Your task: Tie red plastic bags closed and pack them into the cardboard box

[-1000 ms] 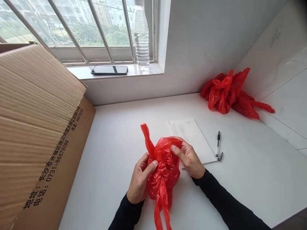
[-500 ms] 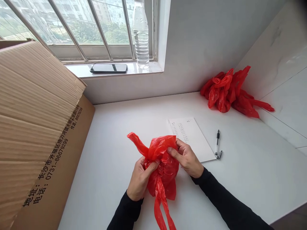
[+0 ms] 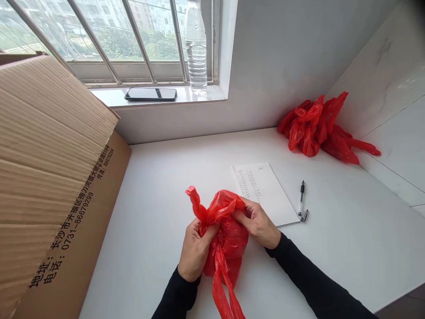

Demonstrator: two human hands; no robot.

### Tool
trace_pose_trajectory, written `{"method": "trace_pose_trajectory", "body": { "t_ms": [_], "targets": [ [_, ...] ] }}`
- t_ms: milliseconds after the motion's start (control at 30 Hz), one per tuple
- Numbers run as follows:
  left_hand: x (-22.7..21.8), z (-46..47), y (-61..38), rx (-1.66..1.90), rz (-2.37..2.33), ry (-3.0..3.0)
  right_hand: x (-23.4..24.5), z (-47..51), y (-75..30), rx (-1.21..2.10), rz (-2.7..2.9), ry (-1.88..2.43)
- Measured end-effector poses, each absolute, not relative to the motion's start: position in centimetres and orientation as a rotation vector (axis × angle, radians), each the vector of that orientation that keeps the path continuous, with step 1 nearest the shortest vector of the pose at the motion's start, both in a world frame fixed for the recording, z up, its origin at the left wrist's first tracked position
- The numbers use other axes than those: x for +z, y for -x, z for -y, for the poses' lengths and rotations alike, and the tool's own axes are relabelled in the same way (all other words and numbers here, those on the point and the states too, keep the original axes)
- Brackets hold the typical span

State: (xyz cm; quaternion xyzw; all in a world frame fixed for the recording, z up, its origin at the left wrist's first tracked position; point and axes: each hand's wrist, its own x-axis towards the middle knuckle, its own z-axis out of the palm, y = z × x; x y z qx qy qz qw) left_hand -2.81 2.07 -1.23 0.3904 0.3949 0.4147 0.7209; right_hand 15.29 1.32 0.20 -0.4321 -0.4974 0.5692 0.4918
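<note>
Between my two hands is a red plastic bag (image 3: pixel 234 239), bunched and full-looking; what it contains is hidden. My left hand (image 3: pixel 194 250) grips its gathered neck from the left, thumb pressed on the folds. On the upper right, my right hand (image 3: pixel 260 223) pinches an edge of the plastic between thumb and fingers. One twisted end sticks up at the upper left, and looped handles hang down toward me. Just beyond my right hand lies a white sheet of paper (image 3: pixel 277 199) with handwritten columns.
A capped pen (image 3: pixel 302 199) lies right of the paper. Several red plastic bags (image 3: pixel 308 128) are heaped in the back right corner. An open cardboard box (image 3: pixel 109 177) stands at left. On the windowsill are a phone (image 3: pixel 151 94) and a water bottle (image 3: pixel 196 57).
My right hand has drawn its edge of the plastic inward and slightly down. The bag's upper part is more folded, and its upper-left end has shifted right and curled.
</note>
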Motion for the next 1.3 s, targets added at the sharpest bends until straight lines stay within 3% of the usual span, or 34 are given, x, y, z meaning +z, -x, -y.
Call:
{"method": "trace_pose_trajectory", "body": {
  "t_ms": [233, 633, 933, 1300],
  "targets": [
    [-0.4, -2.3, 3.2, 1.068, -0.972, -0.63, 0.7, -1.0, -15.2, 1.609, 1.348, 1.05],
    [-0.2, -2.4, 3.6, 0.925, -0.927, -0.818, -0.2, -1.1, -15.1, 1.351, 1.246, 1.15],
    [-0.8, -2.5, 3.3, 1.092, -0.95, -0.627, 0.5, -0.9, -15.2, 1.489, 1.318, 1.06],
    [0.1, -2.6, 3.5, 0.894, -0.952, -0.883, 0.3, -1.1, -15.0, 1.334, 1.226, 1.093]
  ]
}}
